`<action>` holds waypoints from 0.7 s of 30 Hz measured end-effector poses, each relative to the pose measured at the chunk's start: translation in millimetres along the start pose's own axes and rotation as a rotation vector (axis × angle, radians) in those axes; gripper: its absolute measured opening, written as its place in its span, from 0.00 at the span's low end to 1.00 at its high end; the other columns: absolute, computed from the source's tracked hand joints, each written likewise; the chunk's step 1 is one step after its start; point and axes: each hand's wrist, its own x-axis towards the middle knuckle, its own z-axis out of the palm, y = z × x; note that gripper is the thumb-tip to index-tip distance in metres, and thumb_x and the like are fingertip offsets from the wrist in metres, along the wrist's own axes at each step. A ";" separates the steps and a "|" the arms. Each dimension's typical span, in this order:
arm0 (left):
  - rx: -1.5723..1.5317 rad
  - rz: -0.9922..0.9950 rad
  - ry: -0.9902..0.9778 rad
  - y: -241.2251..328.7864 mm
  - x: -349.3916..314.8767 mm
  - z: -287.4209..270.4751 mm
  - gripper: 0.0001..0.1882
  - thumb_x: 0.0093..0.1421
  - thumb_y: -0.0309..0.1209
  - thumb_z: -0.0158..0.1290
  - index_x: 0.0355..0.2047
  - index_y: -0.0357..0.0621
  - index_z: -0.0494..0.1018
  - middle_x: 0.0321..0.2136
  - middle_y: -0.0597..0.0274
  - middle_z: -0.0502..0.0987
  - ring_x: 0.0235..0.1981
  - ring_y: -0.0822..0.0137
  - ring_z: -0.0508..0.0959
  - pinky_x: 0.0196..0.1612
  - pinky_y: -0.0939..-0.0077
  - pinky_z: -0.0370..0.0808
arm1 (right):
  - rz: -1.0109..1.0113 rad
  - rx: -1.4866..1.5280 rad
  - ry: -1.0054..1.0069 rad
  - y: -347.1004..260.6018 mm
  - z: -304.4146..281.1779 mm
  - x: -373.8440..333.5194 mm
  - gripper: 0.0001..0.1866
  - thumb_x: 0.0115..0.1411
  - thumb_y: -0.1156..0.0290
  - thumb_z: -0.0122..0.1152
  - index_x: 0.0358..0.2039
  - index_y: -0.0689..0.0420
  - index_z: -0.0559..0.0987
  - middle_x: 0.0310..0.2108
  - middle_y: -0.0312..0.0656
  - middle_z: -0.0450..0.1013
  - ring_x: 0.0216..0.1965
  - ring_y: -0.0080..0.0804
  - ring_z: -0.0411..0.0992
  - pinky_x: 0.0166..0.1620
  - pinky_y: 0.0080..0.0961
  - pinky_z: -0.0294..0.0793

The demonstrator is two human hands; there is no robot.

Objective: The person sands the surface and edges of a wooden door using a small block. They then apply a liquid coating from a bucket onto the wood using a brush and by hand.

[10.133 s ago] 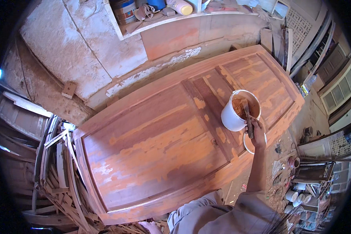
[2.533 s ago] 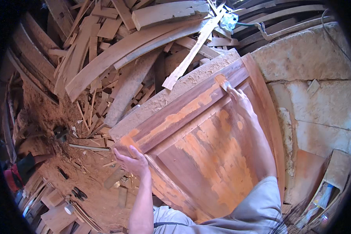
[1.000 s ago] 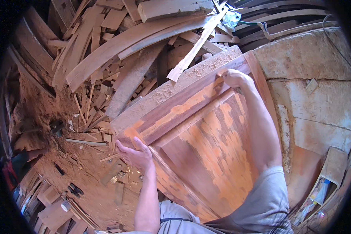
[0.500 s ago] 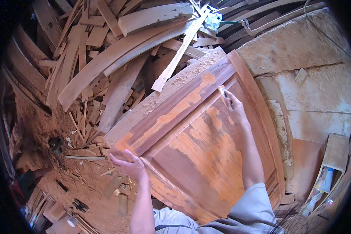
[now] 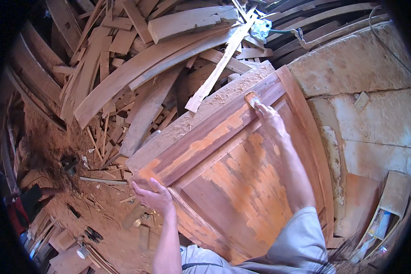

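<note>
A framed wooden door panel [image 5: 205, 196] lies tilted in front of me, its reddish-brown surface smeared with irregular orange patches. At its near left corner, my left hand [image 5: 154, 196] holds the edge, thumb toward the top face and fingers along the side. My right hand [image 5: 270, 119] is closed around a small flat tool [image 5: 252, 98] with an orange-brown tip; whether it is a brush or a putty knife I cannot make out. That tip touches the far rail, just beyond the end of an orange streak.
A sawdust-covered board [image 5: 169, 132] runs along the panel's far edge. Beyond it lies a heap of offcuts, including a long curved plank [image 5: 155, 68]. Pale stone slabs [image 5: 365, 114] are at right. Dark-handled pliers or snips [image 5: 93, 235] lie on the sawdusty floor at left.
My right hand has moved left with the tool, from the inner moulding to the far rail. My left hand stays at the corner. The whole view has shifted slightly.
</note>
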 end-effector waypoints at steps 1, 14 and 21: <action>0.004 -0.012 -0.007 1.8 -0.3 -2.0 0.40 0.67 0.57 0.42 0.65 0.33 0.56 0.61 0.39 0.63 0.62 0.42 0.66 0.60 0.48 0.63 | -0.009 -0.103 -0.118 9.7 -15.1 1.2 0.16 0.68 0.58 0.51 0.54 0.42 0.76 0.42 0.50 0.75 0.45 0.52 0.75 0.50 0.45 0.75; 0.012 0.018 0.013 6.6 0.6 -2.3 0.39 0.67 0.55 0.42 0.63 0.30 0.57 0.59 0.35 0.65 0.60 0.41 0.67 0.58 0.48 0.65 | -0.492 -0.509 -0.290 -31.9 -68.1 56.0 0.21 0.68 0.56 0.52 0.61 0.32 0.71 0.38 0.44 0.76 0.33 0.44 0.79 0.35 0.41 0.78; 0.032 0.057 0.018 -3.6 1.8 1.2 0.40 0.67 0.55 0.42 0.64 0.30 0.56 0.59 0.35 0.65 0.60 0.41 0.67 0.59 0.49 0.65 | -0.494 -0.578 -0.389 -22.2 -67.2 80.4 0.24 0.67 0.60 0.52 0.63 0.25 0.68 0.36 0.44 0.73 0.33 0.44 0.77 0.37 0.41 0.78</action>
